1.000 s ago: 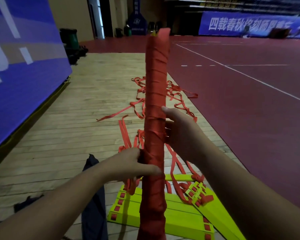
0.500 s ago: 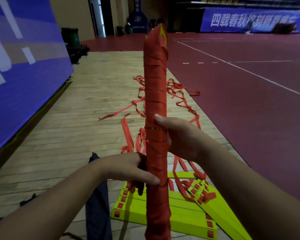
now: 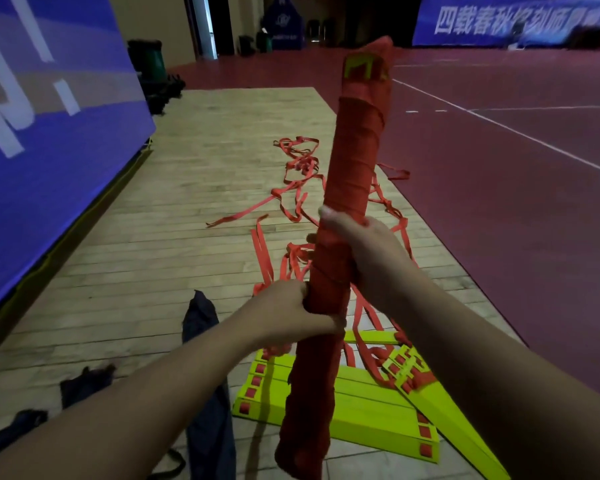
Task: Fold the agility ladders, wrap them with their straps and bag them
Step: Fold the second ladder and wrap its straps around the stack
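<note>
I hold a long ladder bundle [image 3: 355, 161] nearly upright, tilted right at the top, its yellow rungs wound all over in red strap. My left hand [image 3: 291, 317] grips it low on its left side. My right hand [image 3: 364, 251] curls round it a little higher from the right. On the floor behind lies a second ladder, its yellow-green rungs [image 3: 368, 407] stacked flat, its loose red straps [image 3: 291, 199] tangled toward the far end. A dark bag [image 3: 205, 393] lies on the boards to the left of the rungs.
A blue banner wall [image 3: 49, 150] runs along the left of the wooden floor [image 3: 187, 202]. The red court floor [image 3: 516, 202] with white lines lies to the right. Dark bins [image 3: 149, 64] stand far left. More dark fabric [image 3: 18, 427] lies at bottom left.
The bundle's top has tipped to the right and turned, showing a yellow rung end. Both hands stay on it, the left grip a little tighter.
</note>
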